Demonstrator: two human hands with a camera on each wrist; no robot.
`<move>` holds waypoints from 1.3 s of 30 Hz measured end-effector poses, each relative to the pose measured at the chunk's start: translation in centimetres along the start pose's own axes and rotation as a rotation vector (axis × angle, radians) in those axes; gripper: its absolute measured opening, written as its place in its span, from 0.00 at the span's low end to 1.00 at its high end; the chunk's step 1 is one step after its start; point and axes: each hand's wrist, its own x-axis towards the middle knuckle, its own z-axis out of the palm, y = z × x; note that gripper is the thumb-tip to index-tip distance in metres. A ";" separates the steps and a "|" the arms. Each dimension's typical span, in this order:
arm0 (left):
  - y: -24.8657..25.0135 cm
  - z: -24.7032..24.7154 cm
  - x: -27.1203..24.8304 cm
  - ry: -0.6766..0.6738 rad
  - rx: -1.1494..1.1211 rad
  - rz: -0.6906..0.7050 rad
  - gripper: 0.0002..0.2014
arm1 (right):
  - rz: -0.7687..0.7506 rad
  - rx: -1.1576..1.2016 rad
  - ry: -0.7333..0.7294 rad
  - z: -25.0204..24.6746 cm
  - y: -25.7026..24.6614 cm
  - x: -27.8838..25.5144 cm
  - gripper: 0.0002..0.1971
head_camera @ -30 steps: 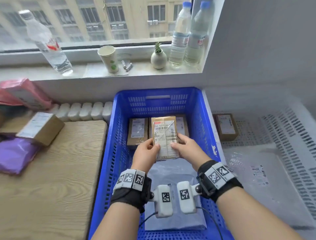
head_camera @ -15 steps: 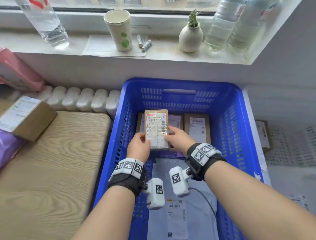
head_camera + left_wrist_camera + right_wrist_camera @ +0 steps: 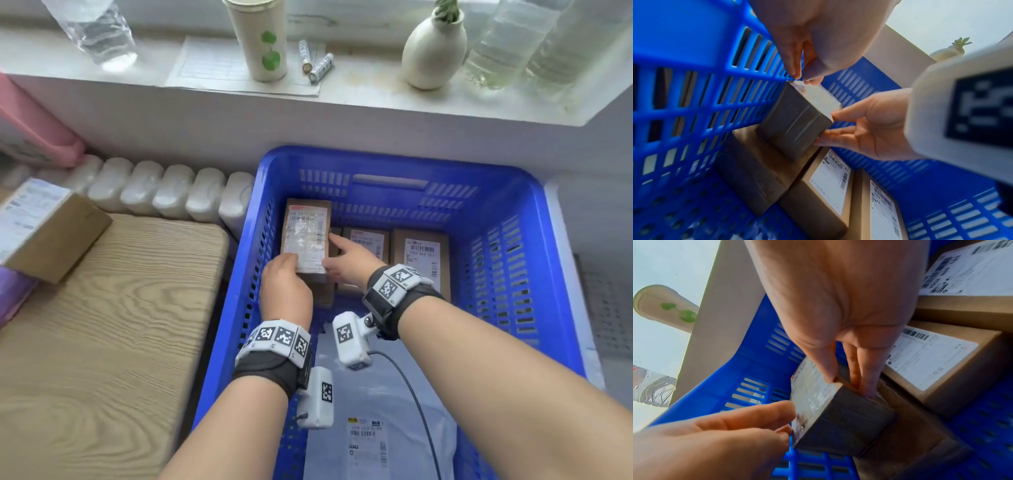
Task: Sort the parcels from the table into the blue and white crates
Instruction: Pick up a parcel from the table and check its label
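A small cardboard box [image 3: 306,236] with a white label is in the far left corner of the blue crate [image 3: 513,212], on top of another brown box [image 3: 756,170]. My left hand [image 3: 291,263] pinches its near left corner with thumb and fingers [image 3: 797,71]. My right hand [image 3: 330,250] holds its right side, thumb on the top edge and fingers [image 3: 867,386] down the side. I cannot tell if the box [image 3: 838,426] rests fully on the one below.
Two more labelled boxes [image 3: 368,240] [image 3: 423,253] line the crate's far wall, and a grey poly bag [image 3: 376,411] lies at its near end. The wooden table [image 3: 102,325] on the left holds a cardboard box [image 3: 44,226] and a purple bag [image 3: 13,291]. The white crate's rim [image 3: 561,274] borders the right.
Both hands carried the small box forward, left and down, from mid-crate to the far left corner above another box. The head view tilted down and closer.
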 end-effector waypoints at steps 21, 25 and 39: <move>2.1 -3.2 -3.0 -0.341 0.082 -0.013 0.30 | -0.038 -0.473 0.169 -1.6 0.1 -6.0 0.29; 3.7 -5.8 -5.3 -0.393 0.102 0.042 0.29 | -0.076 -0.469 0.226 -1.7 -0.2 -10.6 0.25; 5.1 -17.3 -14.8 -0.213 0.024 0.166 0.27 | -0.280 -0.500 0.297 3.0 -3.2 -25.7 0.21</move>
